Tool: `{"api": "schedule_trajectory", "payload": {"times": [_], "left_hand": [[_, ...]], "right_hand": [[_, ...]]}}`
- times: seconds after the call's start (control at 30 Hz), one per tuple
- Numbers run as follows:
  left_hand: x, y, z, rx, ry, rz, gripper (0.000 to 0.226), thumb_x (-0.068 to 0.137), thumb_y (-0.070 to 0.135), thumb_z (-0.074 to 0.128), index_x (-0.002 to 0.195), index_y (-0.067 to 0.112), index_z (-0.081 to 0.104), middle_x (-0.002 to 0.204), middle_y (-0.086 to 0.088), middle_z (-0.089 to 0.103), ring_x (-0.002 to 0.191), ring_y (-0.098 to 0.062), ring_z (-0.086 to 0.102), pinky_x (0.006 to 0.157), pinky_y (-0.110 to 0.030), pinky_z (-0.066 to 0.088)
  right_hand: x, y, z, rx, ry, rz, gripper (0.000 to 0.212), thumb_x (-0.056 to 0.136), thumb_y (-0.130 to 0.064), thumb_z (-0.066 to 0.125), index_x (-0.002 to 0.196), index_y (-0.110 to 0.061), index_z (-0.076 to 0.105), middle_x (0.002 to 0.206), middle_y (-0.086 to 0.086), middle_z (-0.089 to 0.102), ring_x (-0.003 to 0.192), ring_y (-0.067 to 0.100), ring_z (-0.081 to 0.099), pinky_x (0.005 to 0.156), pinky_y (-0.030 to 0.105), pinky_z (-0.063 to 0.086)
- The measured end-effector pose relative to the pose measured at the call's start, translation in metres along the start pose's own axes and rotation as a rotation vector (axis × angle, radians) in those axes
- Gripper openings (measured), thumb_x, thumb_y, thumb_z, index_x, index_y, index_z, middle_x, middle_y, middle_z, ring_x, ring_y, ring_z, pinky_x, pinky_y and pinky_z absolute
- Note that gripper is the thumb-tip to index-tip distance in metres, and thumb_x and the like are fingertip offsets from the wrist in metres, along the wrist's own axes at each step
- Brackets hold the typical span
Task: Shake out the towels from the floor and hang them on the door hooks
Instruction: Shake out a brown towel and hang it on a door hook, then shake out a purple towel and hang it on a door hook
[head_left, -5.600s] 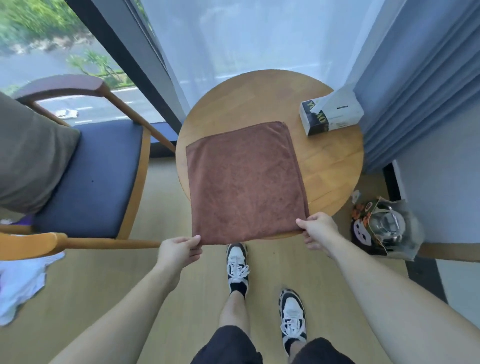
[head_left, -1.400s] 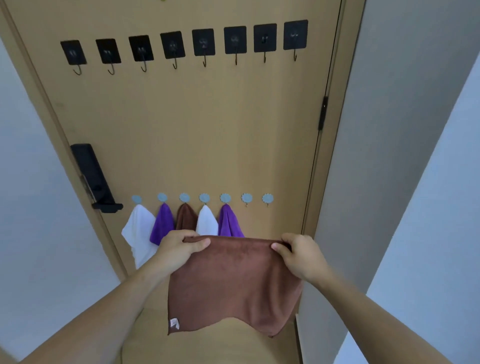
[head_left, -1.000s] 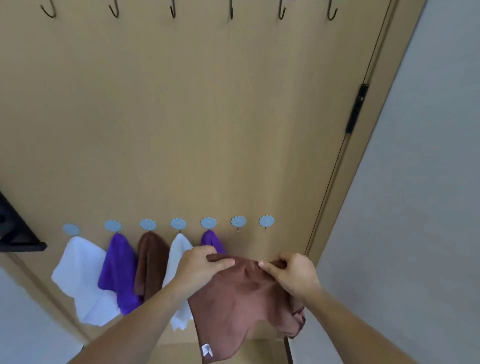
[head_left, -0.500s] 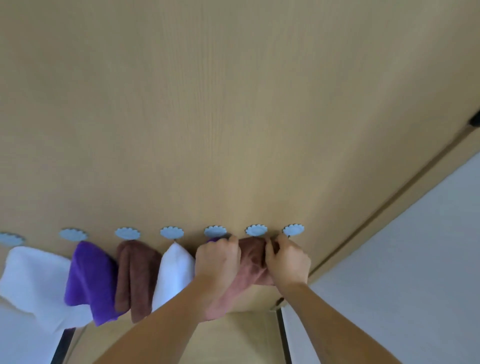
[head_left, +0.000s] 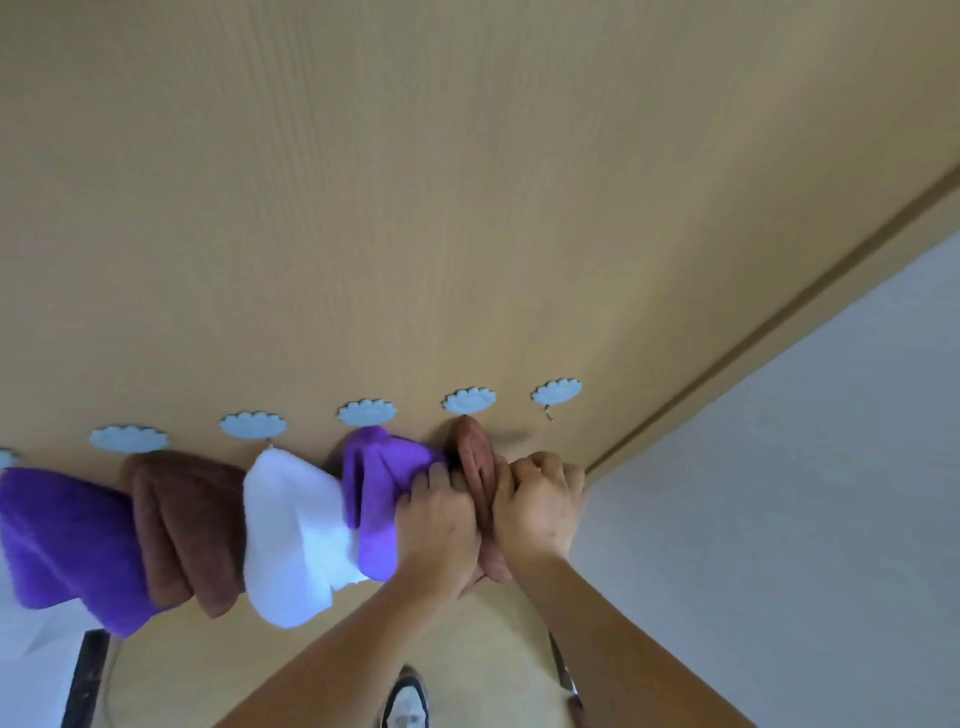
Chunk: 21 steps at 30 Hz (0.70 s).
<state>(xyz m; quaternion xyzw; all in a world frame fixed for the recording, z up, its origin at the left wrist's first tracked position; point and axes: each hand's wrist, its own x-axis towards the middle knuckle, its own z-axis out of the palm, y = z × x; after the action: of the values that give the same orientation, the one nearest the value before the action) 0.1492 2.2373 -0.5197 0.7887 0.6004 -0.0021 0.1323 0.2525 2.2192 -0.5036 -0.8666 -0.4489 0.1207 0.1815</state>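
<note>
Taking the row of pale blue hooks across the door (head_left: 467, 182) as the landmark and reading left to right: a purple towel (head_left: 67, 540) hangs at the far left, cut off by the frame edge, then a brown one (head_left: 182, 525), a white one (head_left: 296, 530) and a second purple towel (head_left: 376, 483), each under its own hook. Next comes the task's brown towel (head_left: 475, 457), bunched into a narrow vertical roll, its top tucked right under the second-last hook (head_left: 469, 400). The left hand (head_left: 441, 525) is curled against the roll's left side and touches the purple neighbour; the right hand (head_left: 540, 501) grips its right side, so the towel's long axis runs down between both hands, equally near. The last hook (head_left: 556, 392), just right, is bare. Whether the cloth actually sits over the metal prong is hidden by the fabric, and the towel's lower end disappears behind the wrists.
</note>
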Motion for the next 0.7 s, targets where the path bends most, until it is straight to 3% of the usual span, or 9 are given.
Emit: {"api": "schedule_trajectory", "payload": {"times": [0.07,0.13,0.2,0.33,0.5,0.6,0.7], "left_hand": [[0.005,-0.003,0.006,-0.153,-0.017,-0.019,0.021,0.089,0.022,0.055,0.108,0.013,0.056,0.099,-0.007,0.067,0.087,-0.032,0.068,0.066,-0.038,0.049],[0.010,-0.008,0.016,-0.289,0.008,-0.029,0.021,0.093,0.022,0.053,0.110,0.009,0.051,0.097,-0.015,0.071,0.089,-0.040,0.069,0.071,-0.041,0.049],[0.009,-0.013,0.024,-0.345,0.033,-0.044,0.025,0.094,0.021,0.055,0.112,0.004,0.051,0.096,-0.023,0.071,0.091,-0.044,0.068,0.074,-0.044,0.049],[-0.010,-0.019,0.031,-0.179,-0.183,-0.019,0.032,0.094,0.028,0.051,0.119,0.007,0.049,0.110,-0.018,0.070,0.105,-0.042,0.066,0.082,-0.041,0.050],[-0.043,-0.017,0.025,0.056,-0.202,-0.003,0.038,0.093,0.046,0.053,0.114,0.015,0.062,0.115,-0.009,0.070,0.109,-0.034,0.065,0.083,-0.037,0.051],[-0.080,0.006,0.023,0.073,-0.166,0.084,0.032,0.097,0.041,0.048,0.110,0.016,0.064,0.111,-0.007,0.070,0.106,-0.031,0.065,0.078,-0.036,0.053],[-0.127,0.046,0.028,0.109,-0.141,0.207,0.030,0.096,0.037,0.050,0.112,0.015,0.062,0.112,-0.009,0.067,0.107,-0.031,0.062,0.079,-0.036,0.051]], "right_hand": [[0.000,0.012,0.010,0.118,-0.083,0.011,0.048,0.100,-0.042,0.045,0.072,-0.011,0.069,0.080,0.006,0.068,0.085,0.033,0.057,0.070,0.034,0.042],[-0.001,0.023,0.022,0.314,-0.218,0.128,0.047,0.100,-0.042,0.046,0.066,-0.012,0.061,0.068,0.008,0.064,0.074,0.032,0.060,0.064,0.036,0.047],[-0.008,0.031,0.029,0.430,-0.336,0.227,0.042,0.100,-0.042,0.047,0.075,-0.014,0.066,0.073,0.006,0.068,0.077,0.029,0.063,0.071,0.036,0.052],[-0.037,0.054,0.029,0.442,-0.502,0.277,0.037,0.101,-0.046,0.043,0.101,-0.026,0.074,0.096,-0.001,0.073,0.090,0.022,0.065,0.083,0.032,0.055],[-0.078,0.101,0.001,0.412,-0.460,0.303,0.040,0.097,-0.047,0.055,0.131,-0.028,0.063,0.123,-0.001,0.068,0.117,0.020,0.061,0.100,0.029,0.048],[-0.112,0.139,-0.021,0.406,-0.449,0.301,0.044,0.096,-0.042,0.054,0.137,-0.026,0.059,0.128,-0.001,0.066,0.117,0.021,0.060,0.097,0.029,0.049],[-0.156,0.183,-0.040,0.422,-0.432,0.330,0.046,0.094,-0.041,0.053,0.138,-0.028,0.057,0.126,0.001,0.067,0.102,0.022,0.064,0.086,0.029,0.053]]}}
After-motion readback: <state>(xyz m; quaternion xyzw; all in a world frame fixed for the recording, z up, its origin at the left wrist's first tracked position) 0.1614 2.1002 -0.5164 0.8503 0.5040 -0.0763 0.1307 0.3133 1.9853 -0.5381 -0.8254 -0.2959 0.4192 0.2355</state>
